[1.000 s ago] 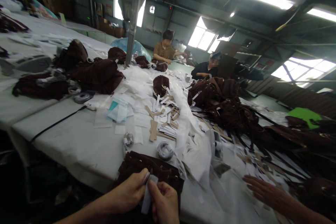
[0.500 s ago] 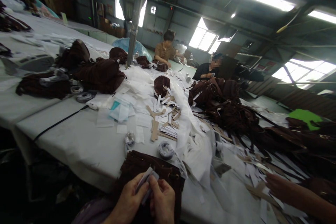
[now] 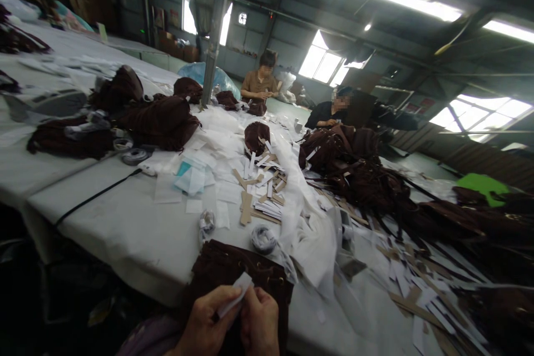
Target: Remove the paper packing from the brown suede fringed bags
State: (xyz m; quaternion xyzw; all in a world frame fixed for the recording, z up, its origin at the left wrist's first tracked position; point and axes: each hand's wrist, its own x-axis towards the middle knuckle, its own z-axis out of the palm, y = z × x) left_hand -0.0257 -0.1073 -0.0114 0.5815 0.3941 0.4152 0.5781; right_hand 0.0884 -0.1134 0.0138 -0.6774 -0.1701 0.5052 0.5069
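Observation:
My left hand is closed, pinching a folded white strip that looks like paper or thin foam. Against the strip's right side, the closed fingers of my right hand press at its edge; their tips are partly hidden. Both hands are above a dark brown drawstring bag with metal eyelets, lying at the table's front edge. Just beyond the bag lie a wrapped grey coil and a smaller plastic-wrapped bundle.
Cardboard and white strips lie scattered mid-table beside white sheets. A tape dispenser stands to the right. Brown bags are heaped beyond it. A black cable crosses the left side. Two people sit at the far side.
The white strip has turned in my fingers and its broad face shows more. Another person's arm at the lower right has left the view. The far person's hands have come together.

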